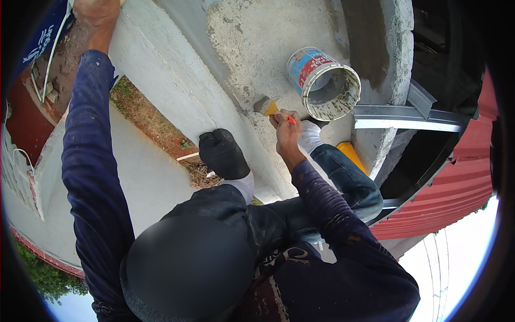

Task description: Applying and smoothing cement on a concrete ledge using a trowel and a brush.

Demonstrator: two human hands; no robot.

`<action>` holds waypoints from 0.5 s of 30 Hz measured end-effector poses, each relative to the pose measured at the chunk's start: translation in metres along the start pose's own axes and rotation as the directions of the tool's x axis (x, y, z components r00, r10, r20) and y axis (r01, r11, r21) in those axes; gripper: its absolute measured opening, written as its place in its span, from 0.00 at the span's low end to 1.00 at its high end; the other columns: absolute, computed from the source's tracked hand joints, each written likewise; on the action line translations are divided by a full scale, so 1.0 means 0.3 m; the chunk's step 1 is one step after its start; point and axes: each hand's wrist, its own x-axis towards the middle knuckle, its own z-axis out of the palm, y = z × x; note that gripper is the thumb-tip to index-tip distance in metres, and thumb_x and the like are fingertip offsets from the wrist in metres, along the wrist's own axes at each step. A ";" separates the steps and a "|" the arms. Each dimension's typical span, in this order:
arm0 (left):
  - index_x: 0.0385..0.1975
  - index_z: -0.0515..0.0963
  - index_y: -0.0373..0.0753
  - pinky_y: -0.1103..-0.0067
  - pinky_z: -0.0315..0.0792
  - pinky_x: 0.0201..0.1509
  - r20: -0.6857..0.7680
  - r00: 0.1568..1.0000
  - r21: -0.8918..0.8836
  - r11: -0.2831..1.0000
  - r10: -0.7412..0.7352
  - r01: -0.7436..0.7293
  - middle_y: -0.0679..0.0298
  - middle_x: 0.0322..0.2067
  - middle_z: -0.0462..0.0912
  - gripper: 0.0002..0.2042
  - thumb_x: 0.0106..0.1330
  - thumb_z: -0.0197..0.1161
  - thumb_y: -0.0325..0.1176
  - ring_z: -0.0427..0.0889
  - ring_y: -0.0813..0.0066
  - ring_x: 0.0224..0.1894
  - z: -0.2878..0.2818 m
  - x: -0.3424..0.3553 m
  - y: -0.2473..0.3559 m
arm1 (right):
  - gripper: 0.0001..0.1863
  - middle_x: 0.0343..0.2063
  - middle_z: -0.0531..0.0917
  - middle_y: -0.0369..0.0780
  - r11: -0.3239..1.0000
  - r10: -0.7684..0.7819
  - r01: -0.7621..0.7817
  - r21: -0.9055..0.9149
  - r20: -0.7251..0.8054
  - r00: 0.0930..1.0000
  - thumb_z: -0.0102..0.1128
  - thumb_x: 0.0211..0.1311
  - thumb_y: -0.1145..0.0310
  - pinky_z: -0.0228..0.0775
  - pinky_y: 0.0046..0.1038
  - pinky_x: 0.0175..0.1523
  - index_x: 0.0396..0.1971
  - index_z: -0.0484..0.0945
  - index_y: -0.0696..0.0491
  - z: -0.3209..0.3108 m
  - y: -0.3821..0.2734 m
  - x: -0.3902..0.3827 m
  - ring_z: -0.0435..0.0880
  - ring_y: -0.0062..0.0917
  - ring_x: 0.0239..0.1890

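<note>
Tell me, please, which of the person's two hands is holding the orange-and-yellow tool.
The right hand, beside the bucket, grips the orange-and-yellow tool; the left hand, at the picture's upper-left edge, is well away from it.

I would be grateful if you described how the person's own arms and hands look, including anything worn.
Both arms are in long, dark navy sleeves. The left sleeve is creased; the right sleeve is wrinkled, with pale specks and brownish stains. The left hand, partly cut off by the picture's edge, and the right hand show no gloves.
</note>
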 end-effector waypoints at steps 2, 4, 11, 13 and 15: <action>0.61 0.72 0.22 0.69 0.68 0.67 0.061 0.997 -0.031 0.998 0.055 -0.054 0.41 0.58 0.79 0.27 0.70 0.62 0.39 0.78 0.56 0.62 -0.007 -0.001 0.008 | 0.08 0.41 0.83 0.45 0.995 -0.098 0.099 0.001 0.141 0.985 0.64 0.69 0.76 0.83 0.29 0.51 0.44 0.76 0.59 0.137 0.011 -0.004 0.87 0.31 0.43; 0.59 0.73 0.23 0.70 0.70 0.63 0.077 0.993 -0.089 0.993 0.090 -0.083 0.44 0.55 0.81 0.25 0.70 0.62 0.38 0.80 0.57 0.58 -0.008 0.000 0.012 | 0.07 0.37 0.84 0.43 0.917 -0.275 0.338 -0.211 0.278 0.920 0.65 0.69 0.74 0.81 0.29 0.47 0.42 0.77 0.59 0.258 -0.012 -0.002 0.87 0.28 0.40; 0.54 0.78 0.27 0.74 0.74 0.55 0.023 0.983 -0.281 0.945 0.183 -0.169 0.53 0.46 0.85 0.18 0.69 0.63 0.33 0.83 0.67 0.49 0.028 0.016 -0.032 | 0.07 0.29 0.85 0.42 0.514 -0.327 0.710 -0.481 0.655 0.681 0.67 0.66 0.69 0.73 0.28 0.41 0.40 0.80 0.54 0.220 -0.119 0.004 0.83 0.24 0.32; 0.53 0.78 0.27 0.74 0.74 0.54 0.026 0.984 -0.307 0.938 0.178 -0.161 0.54 0.46 0.85 0.18 0.69 0.63 0.33 0.83 0.68 0.49 0.033 0.017 -0.042 | 0.07 0.30 0.85 0.42 0.525 -0.269 0.705 -0.478 0.692 0.670 0.67 0.66 0.69 0.73 0.28 0.42 0.39 0.80 0.55 0.106 -0.066 -0.004 0.84 0.24 0.33; 0.53 0.78 0.28 0.73 0.74 0.55 0.025 0.984 -0.314 0.936 0.174 -0.158 0.54 0.44 0.86 0.18 0.68 0.64 0.33 0.83 0.67 0.48 0.027 0.019 -0.044 | 0.06 0.35 0.86 0.42 0.632 -0.261 0.620 -0.466 0.625 0.736 0.65 0.67 0.74 0.75 0.28 0.46 0.40 0.77 0.55 0.005 0.013 -0.010 0.85 0.25 0.38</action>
